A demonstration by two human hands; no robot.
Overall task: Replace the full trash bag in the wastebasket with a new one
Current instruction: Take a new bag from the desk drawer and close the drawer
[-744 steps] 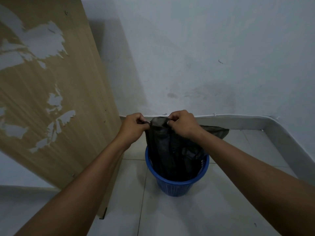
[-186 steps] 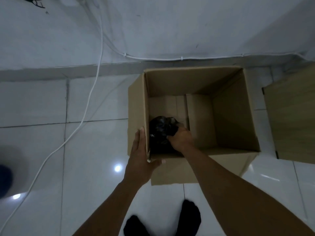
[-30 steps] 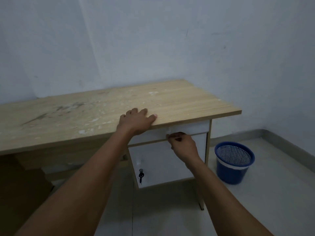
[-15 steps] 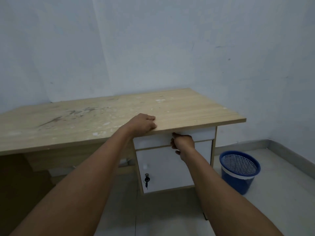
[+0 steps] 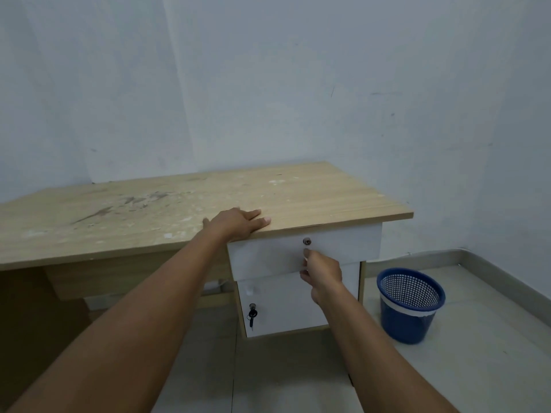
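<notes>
Under the left hand (image 5: 238, 223), whose flat, spread fingers brace the desk (image 5: 179, 210), the right hand (image 5: 322, 271) curls its fingers under the drawer (image 5: 343, 247) front, probably to fetch a new bag; the unlined wastebasket (image 5: 410, 305) waits well right of them.

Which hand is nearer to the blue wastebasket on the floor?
The right hand. It is at the white drawer front, to the left of the wastebasket and higher. The left hand lies flat on the desk top, farther left.
</notes>
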